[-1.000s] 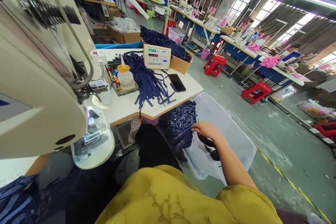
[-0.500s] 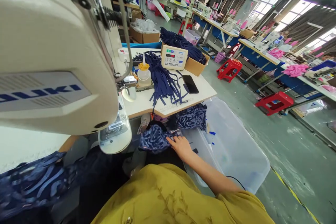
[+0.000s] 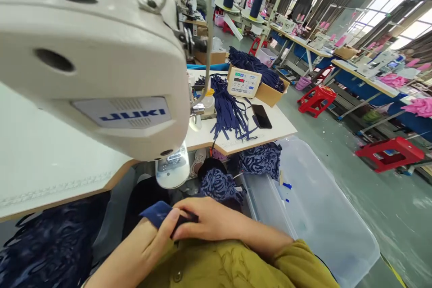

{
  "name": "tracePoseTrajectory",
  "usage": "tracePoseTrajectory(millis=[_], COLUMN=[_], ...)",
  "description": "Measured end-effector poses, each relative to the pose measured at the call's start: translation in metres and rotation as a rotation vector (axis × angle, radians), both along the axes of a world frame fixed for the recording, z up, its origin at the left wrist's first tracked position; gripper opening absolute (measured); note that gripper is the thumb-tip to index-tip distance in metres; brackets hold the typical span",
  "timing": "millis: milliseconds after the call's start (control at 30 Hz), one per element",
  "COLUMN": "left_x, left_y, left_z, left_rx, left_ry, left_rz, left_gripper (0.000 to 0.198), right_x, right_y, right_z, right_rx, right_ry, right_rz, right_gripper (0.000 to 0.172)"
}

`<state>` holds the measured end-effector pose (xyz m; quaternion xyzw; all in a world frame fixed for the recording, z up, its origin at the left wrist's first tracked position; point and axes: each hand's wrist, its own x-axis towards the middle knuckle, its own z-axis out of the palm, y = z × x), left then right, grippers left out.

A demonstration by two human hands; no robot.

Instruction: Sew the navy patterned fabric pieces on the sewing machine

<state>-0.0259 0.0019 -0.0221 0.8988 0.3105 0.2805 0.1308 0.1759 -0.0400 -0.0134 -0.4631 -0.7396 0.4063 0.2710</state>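
Note:
In front of my body, my left hand (image 3: 155,239) and my right hand (image 3: 206,217) meet on a small piece of navy fabric (image 3: 155,213). One bright blue end of it sticks out past my left hand, and a darker part lies between the fingers of both hands; the rest is hidden. Just beyond my hands, a bundle of blue patterned fabric (image 3: 219,184) hangs below the table edge. The head of a white sewing machine (image 3: 135,76) stands to the left, its lit arm end (image 3: 173,171) above and beyond my hands.
Navy straps (image 3: 227,108), a control box (image 3: 243,83) and a phone (image 3: 261,116) lie on the white table (image 3: 232,143). A clear plastic bin (image 3: 320,207) stands at right. More patterned fabric (image 3: 50,238) hangs at lower left. Red stools (image 3: 389,153) stand farther right.
My right hand has left the patterned fabric bundle and come in to my lap. My left hand has come into view, and both now hold the navy fabric piece. The view has shifted left.

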Motion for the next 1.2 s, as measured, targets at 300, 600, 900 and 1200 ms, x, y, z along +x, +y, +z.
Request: tracePoseTrajectory(millis=[300,600,900,1200], left_x=[0.024,0.028,0.021,0.018], left_y=[0.007,0.007,0.025,0.013], left_z=[0.051,0.041,0.034,0.009], left_rx=[-0.753,-0.699,0.546,0.416], left_ry=[-0.267,-0.177,0.142,0.113], left_rz=[0.182,0.148,0.064,0.24], left_gripper=[0.036,0.043,0.031,0.039], right_x=[0.002,0.012,0.016,0.024], right_y=[0.0,0.031,0.063,0.065], right_z=[0.011,0.019,0.011,0.017], right_rx=[-0.122,-0.02,-0.065,0.157], right_ry=[0.341,0.249,0.257,0.223], right_rz=[-0.24,-0.476,-0.362,-0.295], right_gripper=[0.029,0.018,0.018,0.024])
